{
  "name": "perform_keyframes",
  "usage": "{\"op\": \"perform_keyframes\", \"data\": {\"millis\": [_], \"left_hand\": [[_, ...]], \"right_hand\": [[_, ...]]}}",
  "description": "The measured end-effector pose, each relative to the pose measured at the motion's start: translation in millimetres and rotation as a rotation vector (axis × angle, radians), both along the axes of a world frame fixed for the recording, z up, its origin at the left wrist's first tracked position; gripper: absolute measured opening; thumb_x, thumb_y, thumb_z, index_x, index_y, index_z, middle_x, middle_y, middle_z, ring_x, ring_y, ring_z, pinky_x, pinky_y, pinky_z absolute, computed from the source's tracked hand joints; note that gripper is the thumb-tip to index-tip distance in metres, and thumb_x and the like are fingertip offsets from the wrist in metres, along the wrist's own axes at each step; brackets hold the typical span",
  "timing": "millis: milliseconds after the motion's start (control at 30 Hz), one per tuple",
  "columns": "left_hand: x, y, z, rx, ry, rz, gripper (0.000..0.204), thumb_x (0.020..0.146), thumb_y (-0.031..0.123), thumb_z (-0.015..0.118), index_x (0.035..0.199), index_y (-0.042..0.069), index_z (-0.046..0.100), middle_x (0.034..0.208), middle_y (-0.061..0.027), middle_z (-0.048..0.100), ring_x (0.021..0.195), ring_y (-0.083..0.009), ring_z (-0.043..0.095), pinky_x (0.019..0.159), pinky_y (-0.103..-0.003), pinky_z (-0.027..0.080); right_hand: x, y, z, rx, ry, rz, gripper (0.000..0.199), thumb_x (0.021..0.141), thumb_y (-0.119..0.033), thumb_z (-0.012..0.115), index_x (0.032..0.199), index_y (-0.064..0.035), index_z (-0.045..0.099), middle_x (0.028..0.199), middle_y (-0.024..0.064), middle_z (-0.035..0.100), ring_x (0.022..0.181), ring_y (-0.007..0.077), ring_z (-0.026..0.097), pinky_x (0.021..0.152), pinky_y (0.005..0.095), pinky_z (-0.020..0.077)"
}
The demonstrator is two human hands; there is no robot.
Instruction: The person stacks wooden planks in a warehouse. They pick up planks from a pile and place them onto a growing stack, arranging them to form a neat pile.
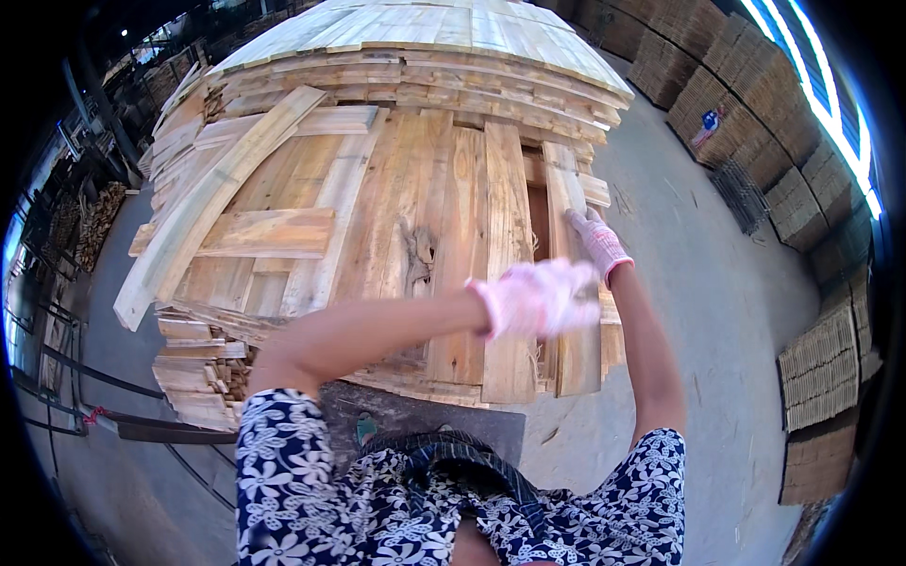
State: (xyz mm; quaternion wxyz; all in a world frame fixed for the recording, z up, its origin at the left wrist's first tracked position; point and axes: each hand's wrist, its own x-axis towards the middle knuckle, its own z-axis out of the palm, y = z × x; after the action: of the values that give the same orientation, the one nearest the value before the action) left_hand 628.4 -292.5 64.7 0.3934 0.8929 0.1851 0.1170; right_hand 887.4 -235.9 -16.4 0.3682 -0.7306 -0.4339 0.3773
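Both of my hands wear pale pink knitted gloves. My right hand (600, 241) is at the right edge of the stack, closed on the side of a narrow wooden board (564, 179). My left hand (543, 300) reaches across to the right, over the near part of the same boards. Motion smears its fingers, so their hold cannot be made out. A dark gap (539, 222) runs between that narrow board and a wider wooden plank (508, 198) to its left. Farther left, a board with a rough knot hole (419, 250) lies in the layer.
Two long loose boards (222, 198) slant across the stack's left side, overhanging its near corner. A higher pile of boards (425, 33) rises behind. Black metal rails (142, 424) stand at lower left. Tall stacks of thin wood (731, 104) line the right beyond the grey floor (689, 283).
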Motion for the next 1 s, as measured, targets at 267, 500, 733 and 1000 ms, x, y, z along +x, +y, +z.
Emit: {"op": "perform_keyframes", "data": {"millis": [267, 500, 733, 1000], "left_hand": [[-76.7, -100.0, -70.3, 0.826, -0.15, 0.07, 0.071, 0.077, 0.047, 0.073, 0.134, 0.008, 0.055, 0.124, -0.0215, 0.06, 0.117, -0.0383, 0.059, 0.103, -0.056, 0.044], [-53.9, -86.5, -83.7, 0.866, -0.225, 0.24, 0.044, 0.08, 0.03, 0.066, 0.119, 0.009, 0.062, 0.12, -0.017, 0.063, 0.114, -0.034, 0.062, 0.101, -0.054, 0.049], [-46.0, -50.3, -82.6, 0.9, -0.168, 0.249, 0.046, 0.083, 0.026, 0.059, 0.125, 0.009, 0.061, 0.128, -0.0192, 0.062, 0.12, -0.0349, 0.061, 0.107, -0.052, 0.045], [-86.9, -71.3, -65.4, 0.76, -0.099, 0.258, 0.062, 0.091, 0.038, 0.06, 0.149, 0.02, 0.044, 0.151, -0.0228, 0.044, 0.14, -0.0417, 0.045, 0.118, -0.06, 0.03]], "right_hand": [[-71.3, 6.5, 42.2, 0.024, -0.186, 0.019, 0.071, 0.097, -0.049, 0.054, 0.145, 0.0025, 0.042, 0.139, 0.0215, 0.057, 0.129, 0.0354, 0.054, 0.109, 0.0403, 0.0396], [36.2, 59.2, 46.0, -0.06, -1.156, 0.35, 0.081, 0.087, -0.048, 0.067, 0.155, -0.0183, 0.036, 0.151, 0.0189, 0.046, 0.14, 0.0409, 0.042, 0.114, 0.0486, 0.0375], [86.1, 114.5, 30.7, -0.12, -1.011, 0.438, 0.108, 0.07, -0.048, 0.084, 0.16, -0.0245, 0.029, 0.156, 0.0217, 0.037, 0.146, 0.0444, 0.032, 0.118, 0.052, 0.0336], [48.5, 85.8, 25.0, 0.027, -1.55, 0.27, 0.081, 0.086, -0.035, 0.073, 0.157, -0.0286, 0.034, 0.147, 0.0181, 0.047, 0.136, 0.0388, 0.044, 0.107, 0.0526, 0.0414]]}}
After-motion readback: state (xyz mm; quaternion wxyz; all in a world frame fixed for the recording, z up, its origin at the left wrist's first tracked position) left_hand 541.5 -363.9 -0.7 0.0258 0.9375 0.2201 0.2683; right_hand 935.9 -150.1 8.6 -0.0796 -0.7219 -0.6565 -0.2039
